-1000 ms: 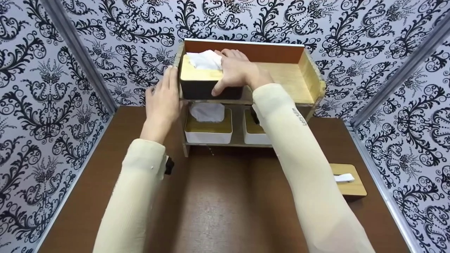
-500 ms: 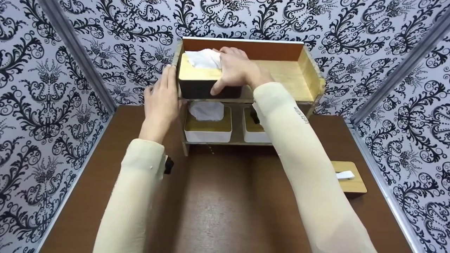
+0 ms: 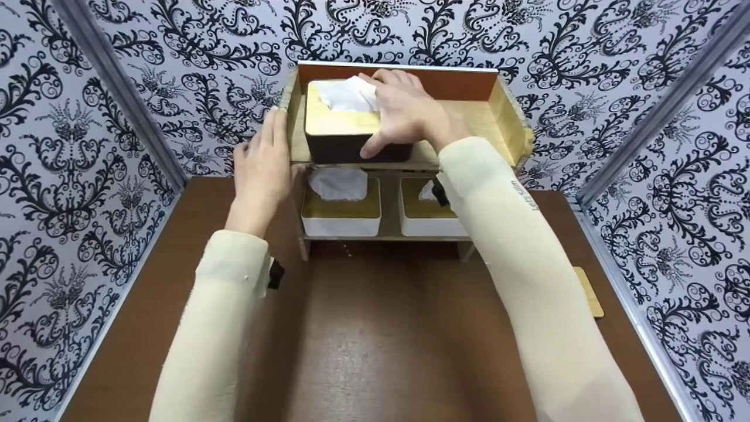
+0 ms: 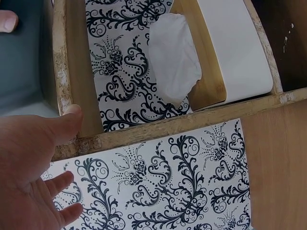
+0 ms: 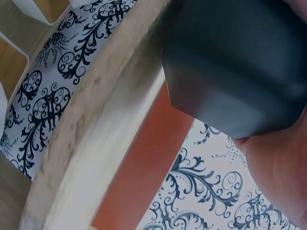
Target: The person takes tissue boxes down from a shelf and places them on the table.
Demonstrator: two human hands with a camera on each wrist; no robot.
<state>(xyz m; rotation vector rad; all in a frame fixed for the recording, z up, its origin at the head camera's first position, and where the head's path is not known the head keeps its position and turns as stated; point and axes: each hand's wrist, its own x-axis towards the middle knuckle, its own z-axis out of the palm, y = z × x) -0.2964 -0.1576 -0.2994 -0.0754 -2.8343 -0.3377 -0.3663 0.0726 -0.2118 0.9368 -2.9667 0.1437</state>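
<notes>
My right hand (image 3: 407,111) grips the right end of a black tissue box (image 3: 334,151) with a pale wooden lid and a white tissue poking out. Its thumb lies on the front face. The box is above the upper level of a wooden two-tier shelf (image 3: 508,120), with a gap to the left side panel. In the right wrist view the black box (image 5: 235,62) shows a dark side close over the shelf's edge. My left hand (image 3: 262,161) rests along the shelf's left side with fingers fairly straight; in the left wrist view its thumb (image 4: 69,124) touches the front corner.
Two white tissue boxes stand on the lower tier, one at left (image 3: 341,227) and one at right (image 3: 433,227), partly behind my right sleeve. A wooden lid (image 3: 589,293) shows at the table's right, mostly hidden by that sleeve. Patterned walls (image 3: 70,176) surround the brown table (image 3: 351,351).
My right hand has shifted the black tissue box slightly right, away from the left side panel. The left hand keeps its place on the shelf. The head view has drifted slightly.
</notes>
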